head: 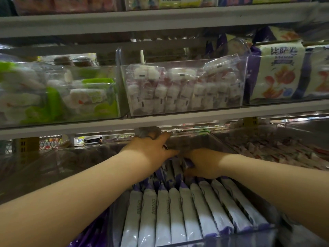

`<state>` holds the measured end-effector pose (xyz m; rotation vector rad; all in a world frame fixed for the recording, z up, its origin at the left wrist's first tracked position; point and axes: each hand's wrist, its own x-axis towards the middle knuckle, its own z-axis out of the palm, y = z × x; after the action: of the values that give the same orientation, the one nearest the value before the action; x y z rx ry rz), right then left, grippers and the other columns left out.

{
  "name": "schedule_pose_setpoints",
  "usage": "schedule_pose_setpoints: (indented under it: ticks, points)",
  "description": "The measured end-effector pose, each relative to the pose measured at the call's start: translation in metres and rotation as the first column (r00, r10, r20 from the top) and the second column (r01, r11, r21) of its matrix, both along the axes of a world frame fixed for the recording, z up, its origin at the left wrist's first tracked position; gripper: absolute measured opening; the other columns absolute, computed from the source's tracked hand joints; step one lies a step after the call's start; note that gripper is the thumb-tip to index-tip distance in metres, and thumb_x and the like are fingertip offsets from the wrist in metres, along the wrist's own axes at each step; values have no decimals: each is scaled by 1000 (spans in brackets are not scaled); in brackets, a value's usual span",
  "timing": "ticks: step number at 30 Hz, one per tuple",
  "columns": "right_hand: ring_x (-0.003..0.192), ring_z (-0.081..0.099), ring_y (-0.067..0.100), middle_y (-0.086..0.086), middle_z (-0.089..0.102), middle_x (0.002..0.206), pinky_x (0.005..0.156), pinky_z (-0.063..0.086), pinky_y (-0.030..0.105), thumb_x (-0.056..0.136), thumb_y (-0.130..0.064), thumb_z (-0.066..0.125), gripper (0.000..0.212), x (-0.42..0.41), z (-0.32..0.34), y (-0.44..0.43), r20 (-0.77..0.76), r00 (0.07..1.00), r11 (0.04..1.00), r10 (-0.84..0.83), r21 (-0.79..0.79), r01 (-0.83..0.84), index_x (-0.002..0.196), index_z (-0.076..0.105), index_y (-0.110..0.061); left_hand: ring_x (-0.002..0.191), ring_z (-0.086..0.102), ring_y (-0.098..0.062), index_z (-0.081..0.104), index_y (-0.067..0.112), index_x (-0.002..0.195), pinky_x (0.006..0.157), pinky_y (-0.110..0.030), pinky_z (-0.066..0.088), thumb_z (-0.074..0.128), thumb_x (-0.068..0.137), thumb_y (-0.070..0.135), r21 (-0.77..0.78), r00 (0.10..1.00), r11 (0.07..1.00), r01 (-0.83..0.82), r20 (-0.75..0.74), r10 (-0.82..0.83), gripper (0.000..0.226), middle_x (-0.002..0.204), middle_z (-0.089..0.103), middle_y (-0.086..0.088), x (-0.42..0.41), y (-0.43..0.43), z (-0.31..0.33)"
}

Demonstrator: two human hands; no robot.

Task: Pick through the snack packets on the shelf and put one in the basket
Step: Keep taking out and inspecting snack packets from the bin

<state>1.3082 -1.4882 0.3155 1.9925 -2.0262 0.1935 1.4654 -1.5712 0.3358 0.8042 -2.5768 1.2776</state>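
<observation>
head view: both bare arms come in from 7 and 5 o'clock and meet near the middle, deep inside a clear bin (240,232) on the lower shelf. the snack packets (178,211) stand on edge in that bin, white with purple ends, a tight row running from the middle down to 6 o'clock.

the left hand (151,148) stretches toward the back of the bin, its fingers up against a blurred grey thing (147,132) just under the shelf edge (195,120); i cannot tell whether it pinches it or only touches. the right hand (203,163), just beside it at 4 o'clock, has its fingers curled down round the purple tops of the rear packets.

above at 12 o'clock sits a bin of red-and-white sweets (183,86), green packs (71,97) at 10, purple-and-white bags (279,73) at 2.
</observation>
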Motion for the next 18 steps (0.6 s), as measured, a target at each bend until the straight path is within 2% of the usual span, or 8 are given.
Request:
schedule_pose_setpoints:
  ticks: [4,6,7,9,11,13,16,18]
  points:
    - [123,51,30,13,54,138,103,39,34,102,-13,38,36,5,1,-9,-86,996,987,24,159,-10,133,55,-11,137,33,-36,13,40,151,92,-49,46,48,100,15,-66,998,998,0,68,4,67,154,22,-6,-10,10,2]
    - [125,49,28,10,52,142,101,36,28,102,-9,37,40,5,1,-11,-96,995,979,27,206,-7,138,52,-15,130,44,-33,26,27,147,88,-46,48,44,100,13,-86,998,996,37,50,-33,52,150,35,-6,-12,14,6]
    - [126,49,27,9,51,143,98,33,23,101,-8,37,41,4,1,-9,-90,996,977,30,214,-10,139,52,-17,125,50,-32,32,21,143,81,-42,48,43,100,12,-79,998,995,53,34,-50,45,147,39,-7,-12,15,7]
    - [126,50,24,5,53,142,92,32,18,102,-9,38,41,1,1,-7,-58,997,976,51,214,-37,137,55,-19,115,56,-33,39,16,137,71,-39,46,42,100,9,-69,996,995,71,61,-67,39,143,39,-9,-13,15,5]
    - [116,55,22,4,60,134,88,36,19,100,-12,43,35,-3,2,-5,-4,997,984,72,164,-71,129,61,-18,110,57,-34,45,11,133,73,-39,46,40,101,12,-31,992,997,74,101,-70,33,138,41,-12,-18,14,0]
    - [105,59,24,9,65,124,84,40,24,96,-16,52,28,-6,5,-6,53,997,997,55,45,-57,121,64,-14,112,55,-35,49,10,132,75,-37,42,38,102,17,-5,988,997,72,136,-71,32,134,48,-13,-24,14,-4]
    - [113,58,26,11,62,126,89,44,28,88,-22,66,40,-10,7,-8,115,993,990,6,-141,10,126,60,-11,113,56,-34,54,18,131,75,-36,44,44,100,11,9,979,990,144,147,-144,34,132,49,-8,-24,12,1]
    - [115,58,25,11,61,128,93,46,30,84,-21,71,47,-12,6,-9,154,988,984,17,-178,11,128,58,-10,111,57,-29,52,23,129,78,-35,48,54,96,14,60,967,967,248,45,-251,33,133,49,-3,-16,2,3]
